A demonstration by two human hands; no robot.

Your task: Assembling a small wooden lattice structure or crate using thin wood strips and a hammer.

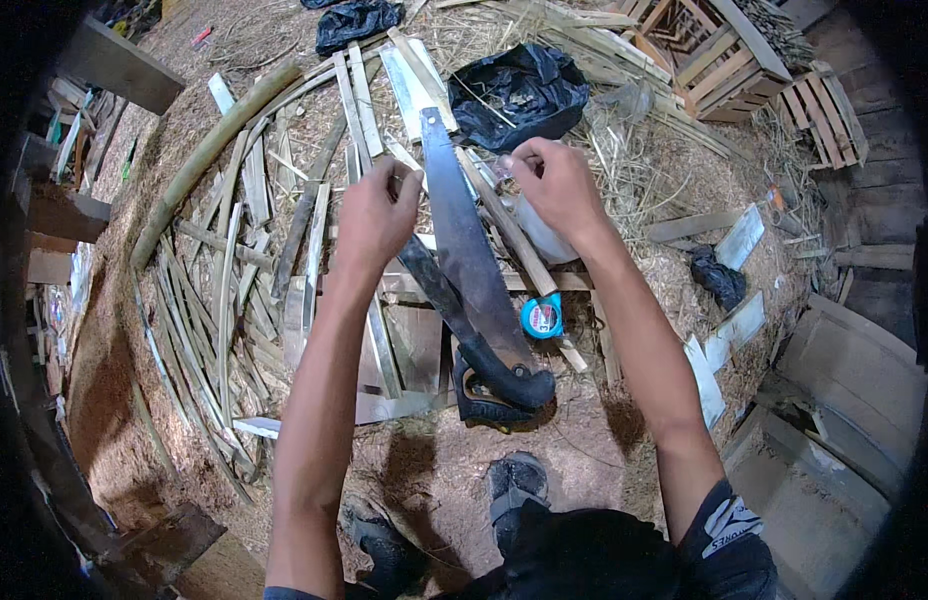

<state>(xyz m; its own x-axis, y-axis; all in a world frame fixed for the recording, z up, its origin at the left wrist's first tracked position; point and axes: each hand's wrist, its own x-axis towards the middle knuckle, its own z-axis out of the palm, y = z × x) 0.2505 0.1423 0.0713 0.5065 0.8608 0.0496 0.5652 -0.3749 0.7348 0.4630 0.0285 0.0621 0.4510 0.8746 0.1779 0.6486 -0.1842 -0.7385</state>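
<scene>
My left hand (382, 208) is raised over the wood pieces, thumb and fingers pinched together. My right hand (561, 188) is also pinched, beside a small clear, pinkish piece (501, 168); whether it grips that piece is unclear. Between and below the hands lies a handsaw (462, 225), its black handle toward me. A long dark blade-like tool (436, 285) with a curved black handle lies along it. A turquoise tape measure (542, 316) sits right of the saw. Under my right wrist is a whitish rounded object (546, 235), partly hidden, beside a wooden stick (514, 235).
Black plastic bags (524, 95) lie beyond the hands. Bamboo strips and a thick curved pole (209, 160) spread on the left. Wooden crates (729, 65) stand at the far right, cardboard (844, 370) nearer. Shavings cover the ground around my feet (514, 480).
</scene>
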